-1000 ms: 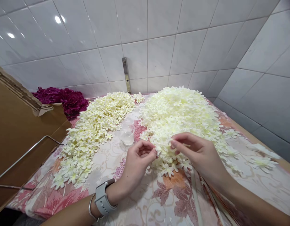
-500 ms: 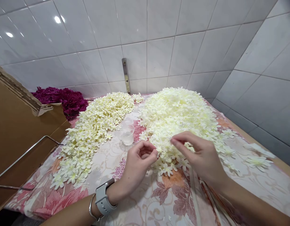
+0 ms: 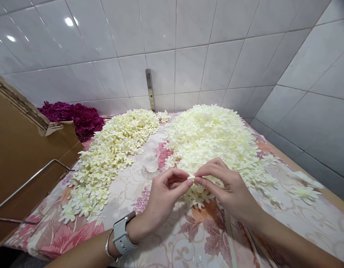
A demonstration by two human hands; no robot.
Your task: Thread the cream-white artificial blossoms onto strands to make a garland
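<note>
My left hand (image 3: 169,190) and my right hand (image 3: 223,186) meet fingertip to fingertip at the front of a large heap of pale flower petals (image 3: 213,137). Between their pinched thumbs and forefingers sits a small whitish flower piece (image 3: 191,178), mostly covered by the fingers. Both hands are closed in a pinch on it. To the left lies a second heap of smaller cream flowers (image 3: 113,149). A clear plastic cup (image 3: 151,160) stands between the two heaps, just beyond my left hand.
A cardboard box (image 3: 29,160) with a bent metal wire (image 3: 24,188) fills the left side. Purple flowers (image 3: 74,117) lie behind it. Loose petals (image 3: 304,192) lie at the right, on a floral tablecloth (image 3: 172,238). Tiled walls (image 3: 188,69) close off the back and right.
My right hand has moved left and down, so its fingertips now meet those of my left hand at the flower piece. The left hand has barely moved.
</note>
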